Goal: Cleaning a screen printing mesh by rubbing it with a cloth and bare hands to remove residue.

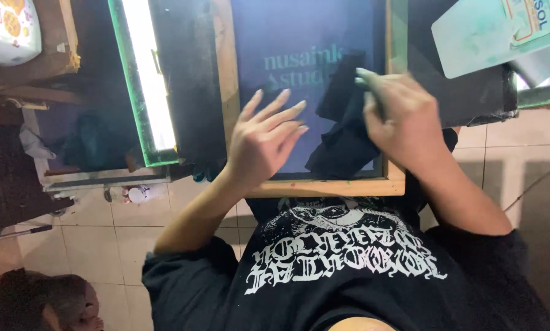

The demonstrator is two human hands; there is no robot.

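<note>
Black tee (348, 270) | L hand (264, 144) open, flat on screen frame (324, 187) | R hand (397, 116) grips black rag (342, 144)

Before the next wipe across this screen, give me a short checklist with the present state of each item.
1. Left hand steadies the screen: ok, it lies flat on the purple mesh, fingers spread.
2. Right hand has the black cloth: ok, it presses on the cloth over the mesh; how the fingers grip it, cannot tell, the hand is blurred.
3. Wooden frame supported: cannot tell, what it rests on is hidden.
4. Mesh free of other things: ok, only the hands and cloth lie on it.
5. Lettering on the mesh uncovered: not ok, the cloth hides part of it.
</note>
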